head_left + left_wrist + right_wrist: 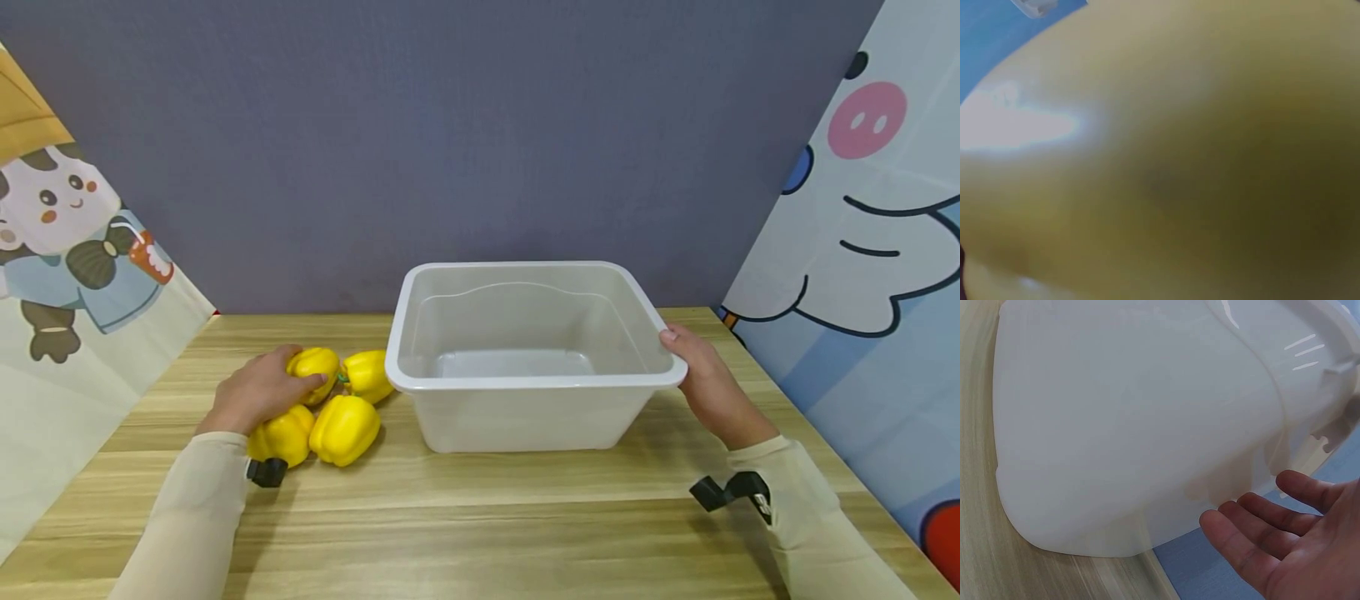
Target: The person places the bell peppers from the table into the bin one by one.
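Note:
My left hand (262,385) holds a yellow bell pepper (313,364) at the left, its thumb along the near side. Three more yellow bell peppers lie close by: one to the right (367,377) with a green stem, one in front (345,431), and one under the wrist (283,437). A glossy yellow pepper surface (1166,175) fills most of the left wrist view, hiding the fingers. At the right end of a white plastic tub (525,417), my right hand (708,385) grips the rim with its thumb on top. The right wrist view shows its fingers (1247,544) curved beneath the rim.
The tub stands upright on the wood-grain table (480,533), and its inside is bare. A grey-blue panel (465,150) rises behind the table. Cartoon-printed sheets border the left (75,333) and right (847,358) sides.

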{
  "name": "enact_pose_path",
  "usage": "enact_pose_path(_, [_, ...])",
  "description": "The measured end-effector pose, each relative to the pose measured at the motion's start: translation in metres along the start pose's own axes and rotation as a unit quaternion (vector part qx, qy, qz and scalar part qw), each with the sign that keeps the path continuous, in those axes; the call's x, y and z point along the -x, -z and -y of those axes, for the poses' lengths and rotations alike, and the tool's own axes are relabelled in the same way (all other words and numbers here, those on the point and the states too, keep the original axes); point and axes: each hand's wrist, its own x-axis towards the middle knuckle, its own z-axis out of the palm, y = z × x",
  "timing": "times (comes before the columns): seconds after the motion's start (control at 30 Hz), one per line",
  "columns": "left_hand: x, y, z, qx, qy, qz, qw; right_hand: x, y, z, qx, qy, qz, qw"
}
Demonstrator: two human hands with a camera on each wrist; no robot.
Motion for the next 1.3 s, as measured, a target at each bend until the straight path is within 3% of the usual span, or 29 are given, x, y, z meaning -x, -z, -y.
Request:
enact_pose_path(0.4, [0.0016,0.0011,0.0035,0.012,0.000,-0.009,0.9999,0.0003,-0.0003,-0.0016,-0.002,-0.003,0.003,1.0000])
enact_pose_path(0.9, [0.0031,0.0028,0.0048,0.022,0.006,-0.031,0.9993,-0.0009,-0.0010,0.0010,0.036,0.000,0.013,0.9993])
enact_pose_path(1.3, [0.0034,0.0040,0.0000,0.029,0.005,-0.061,0.9977,0.0004,-0.0006,0.0007,0.012,-0.004,0.005,0.9999])
